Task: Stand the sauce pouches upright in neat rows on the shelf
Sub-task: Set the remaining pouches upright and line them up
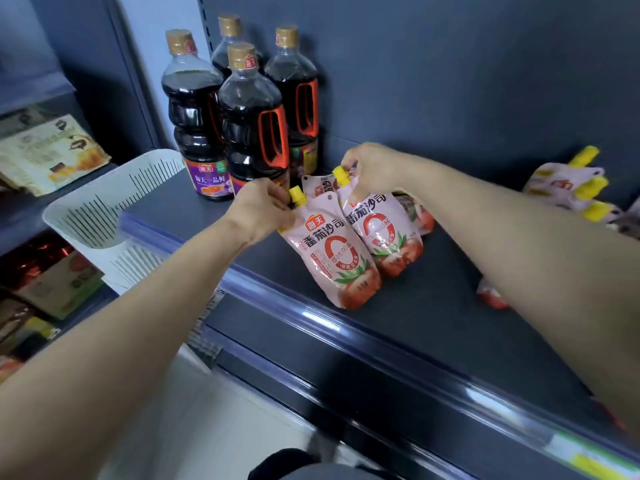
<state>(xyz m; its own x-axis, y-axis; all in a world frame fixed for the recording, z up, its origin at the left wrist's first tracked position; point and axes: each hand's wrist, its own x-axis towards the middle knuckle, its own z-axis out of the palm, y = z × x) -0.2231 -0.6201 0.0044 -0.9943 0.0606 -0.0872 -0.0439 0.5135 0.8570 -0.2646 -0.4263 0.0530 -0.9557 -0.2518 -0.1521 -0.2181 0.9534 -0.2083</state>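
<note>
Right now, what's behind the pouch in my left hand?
A second pouch peeks out behind the front pouch; its lower part is covered. Farther back stand dark bottles.

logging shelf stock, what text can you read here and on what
"海天", "番茄沙司" and a large "0": left pouch
"番茄沙司" and "0": right pouch
"海天一品鲜": left bottle, purple label
"海天": front bottle, neck tag
Too blurred or small to read: the pouches' small print, the far pouches, the packets at left
</note>
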